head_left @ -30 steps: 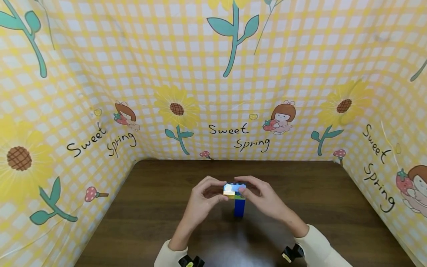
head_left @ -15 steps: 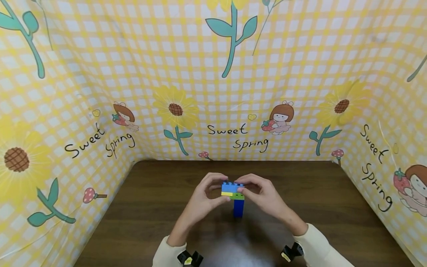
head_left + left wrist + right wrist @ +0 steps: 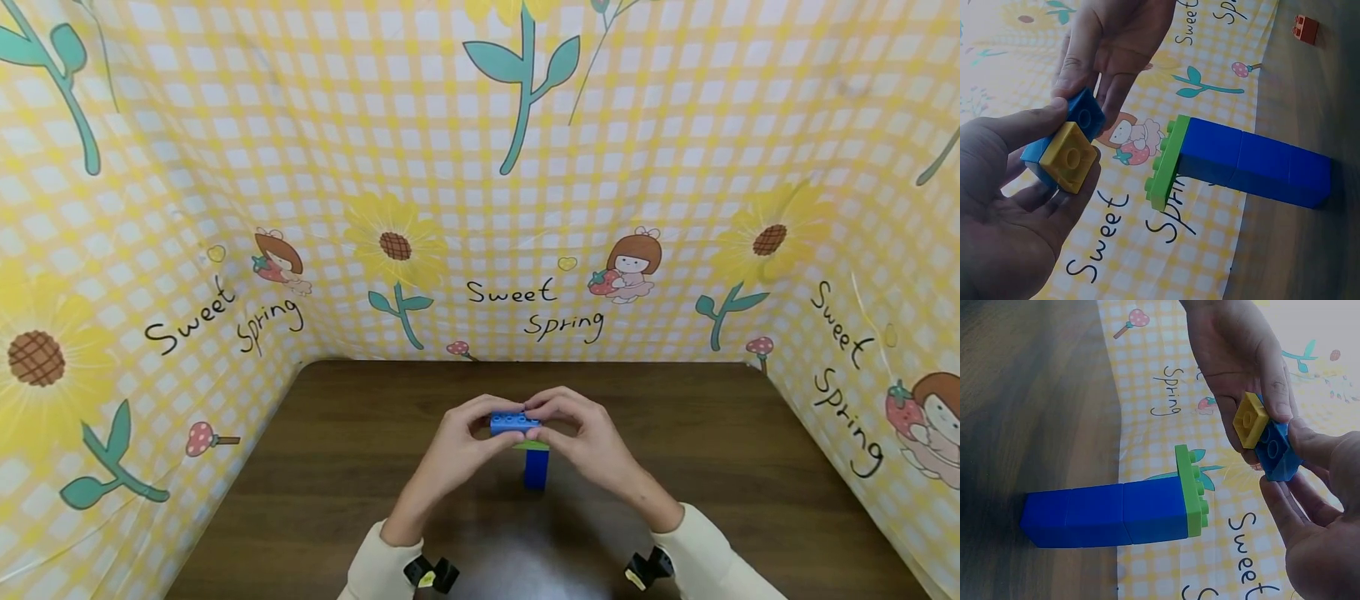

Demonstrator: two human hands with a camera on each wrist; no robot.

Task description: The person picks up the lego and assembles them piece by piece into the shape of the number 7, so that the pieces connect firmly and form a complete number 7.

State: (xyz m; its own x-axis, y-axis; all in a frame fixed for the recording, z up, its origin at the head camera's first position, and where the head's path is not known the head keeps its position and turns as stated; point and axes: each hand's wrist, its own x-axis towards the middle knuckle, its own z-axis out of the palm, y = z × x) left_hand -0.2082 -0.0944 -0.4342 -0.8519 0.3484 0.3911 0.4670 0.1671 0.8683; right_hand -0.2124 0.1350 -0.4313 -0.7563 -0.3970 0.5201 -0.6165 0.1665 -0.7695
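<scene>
Both hands hold one long blue toy brick [image 3: 514, 423] by its ends, above a stack. My left hand [image 3: 453, 442] pinches its left end between thumb and fingers; my right hand [image 3: 592, 437] pinches the right end. A yellow brick [image 3: 1072, 157] is attached under the left half of the blue brick, its hollow underside showing in both wrist views. The blue brick's right half has a bare underside [image 3: 1274, 445]. Below and apart from them stands an upright column of blue bricks [image 3: 1254, 164], topped by a flat green brick [image 3: 1169, 164] with bare studs.
The column stands on a dark wooden table [image 3: 315, 492]. A small orange-red brick [image 3: 1305, 29] lies on the table in the left wrist view. A yellow checked cloth [image 3: 480, 208] with flowers and lettering walls the table at the back and sides.
The blue brick has shifted slightly left and tilted so its studs face the head camera. The yellow brick, seen earlier, is hidden there now. Both hands have shifted slightly with it.
</scene>
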